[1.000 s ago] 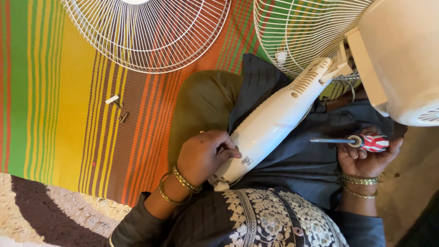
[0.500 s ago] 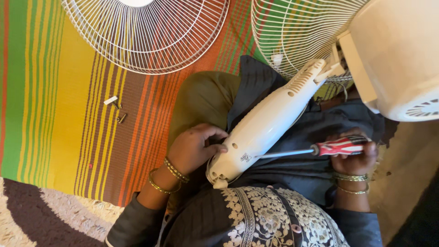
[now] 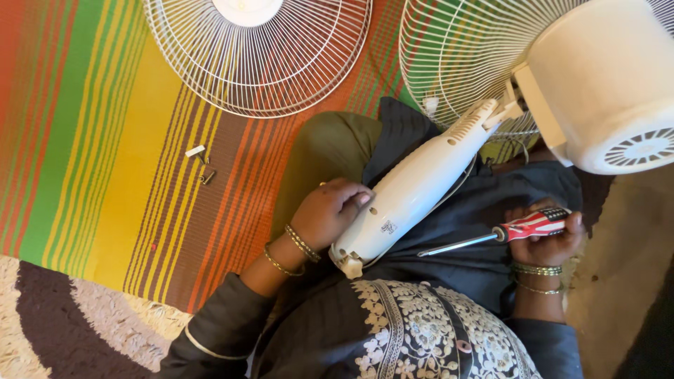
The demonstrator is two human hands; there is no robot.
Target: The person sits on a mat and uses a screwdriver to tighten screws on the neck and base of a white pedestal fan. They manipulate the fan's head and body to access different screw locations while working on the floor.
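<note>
Striped matting (image 3: 105, 140) in orange, yellow and green is covering the floor, with a brown and cream rug (image 3: 56, 323) lying at its near edge and two white wire fan guards (image 3: 260, 56) resting flat further out. Sitting on it, a person is cradling a white fan stand (image 3: 414, 189) across the lap, its far end joining the white motor housing (image 3: 604, 84). Left hand (image 3: 333, 210) is curling around the lower part of the stand, fingers pressing on its side. Right hand (image 3: 544, 242) is gripping a red-handled screwdriver (image 3: 491, 237) in a closed fist; half a second ago its tip was touching the stand's base, and now it is hanging just clear, pointing at it, so the tool seems to be coming off that spot. Small loose screws (image 3: 200, 165) are lying on the matting, well apart from both hands
</note>
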